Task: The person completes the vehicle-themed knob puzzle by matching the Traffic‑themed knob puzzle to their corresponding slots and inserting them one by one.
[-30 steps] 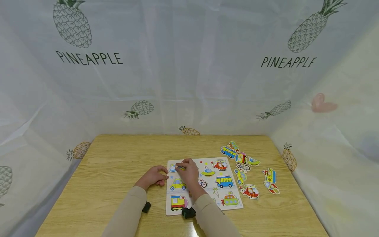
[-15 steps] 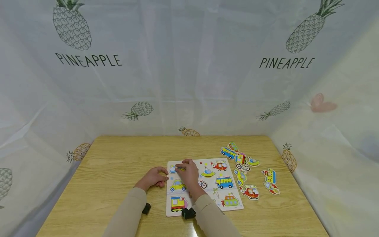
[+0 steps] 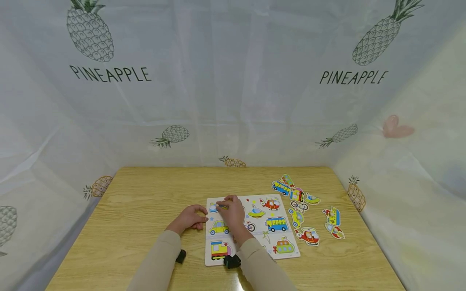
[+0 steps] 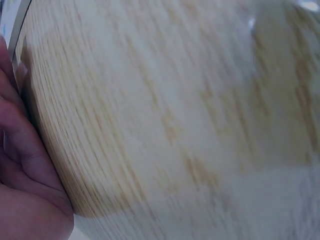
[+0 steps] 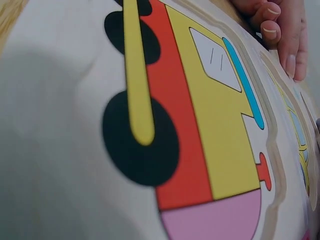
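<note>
A white puzzle board with coloured vehicle pictures lies flat on the table. At its upper left my right hand pinches a small puzzle piece between thumb and fingers; blue and yellow show, but most of it is hidden. Beside it is a blue-and-white picture on the board. Bent and relaxed, the fingers of my left hand touch the board's left edge. In the right wrist view, the train picture fills the middle, within a grooved outline, and the left hand shows at upper right.
Several loose vehicle pieces lie right of the board, among them a helicopter, a bus, a bicycle and a boat. Bare wooden table extends to the left. A pineapple-print curtain hangs behind and at both sides.
Both hands keep nearly the same places. Only a slight shift of the head view shows.
</note>
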A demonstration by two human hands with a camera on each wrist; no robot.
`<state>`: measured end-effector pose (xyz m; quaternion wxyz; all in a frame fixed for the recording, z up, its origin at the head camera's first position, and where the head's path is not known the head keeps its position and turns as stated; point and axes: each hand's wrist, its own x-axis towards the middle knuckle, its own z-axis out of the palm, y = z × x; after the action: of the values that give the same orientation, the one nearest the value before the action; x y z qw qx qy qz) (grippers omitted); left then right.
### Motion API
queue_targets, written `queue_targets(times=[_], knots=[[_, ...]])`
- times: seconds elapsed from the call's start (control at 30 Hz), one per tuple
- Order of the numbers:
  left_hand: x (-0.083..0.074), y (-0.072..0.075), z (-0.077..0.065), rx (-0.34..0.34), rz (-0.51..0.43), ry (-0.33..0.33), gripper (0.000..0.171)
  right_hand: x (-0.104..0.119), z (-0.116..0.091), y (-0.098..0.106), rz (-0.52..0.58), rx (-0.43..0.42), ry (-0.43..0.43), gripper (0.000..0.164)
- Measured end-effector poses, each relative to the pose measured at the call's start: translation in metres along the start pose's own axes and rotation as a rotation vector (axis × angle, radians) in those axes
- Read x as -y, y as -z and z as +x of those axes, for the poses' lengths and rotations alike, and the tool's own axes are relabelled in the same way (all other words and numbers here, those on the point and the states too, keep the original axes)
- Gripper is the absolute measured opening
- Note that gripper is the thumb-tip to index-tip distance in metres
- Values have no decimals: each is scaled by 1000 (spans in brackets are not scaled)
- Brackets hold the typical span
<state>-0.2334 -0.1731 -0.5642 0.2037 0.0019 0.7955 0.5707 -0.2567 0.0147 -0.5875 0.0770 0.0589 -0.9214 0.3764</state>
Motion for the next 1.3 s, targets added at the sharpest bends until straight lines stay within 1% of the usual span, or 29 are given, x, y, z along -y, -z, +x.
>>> queue_targets(times=[0.27,0.37,0.43,0.53,0.67,0.77,0.87,1.03,1.13,1.3], knots=[[-1,-3,2,13,-7,2,23,-2,0,3,-29,-14,-2,16],[-3,-2,2,17,-3,6,23,-2,0,4,-30,-2,-5,17],[-4,-2,1,15,2,4,22,-3,0,5,-11,12,-9,19],[-5,-3,1,2,17,3,21,-7,1,5,76,29,-19,23],[-2,-3,2,-15,45,15,19,-16,1,4,275,58,-16,28],[0,-2,4,-14,37,22,20,-18,-2,10,375,77,-1,28],[2,-2,4,-10,22,27,21,-18,-7,20,400,73,23,29],[3,-1,4,-22,20,38,21,-24,-12,32,426,66,33,30],[3,0,4,-20,17,42,21,-28,-14,41,472,69,10,31],[5,0,4,-12,8,43,22,-36,-17,60,544,50,-84,29]])
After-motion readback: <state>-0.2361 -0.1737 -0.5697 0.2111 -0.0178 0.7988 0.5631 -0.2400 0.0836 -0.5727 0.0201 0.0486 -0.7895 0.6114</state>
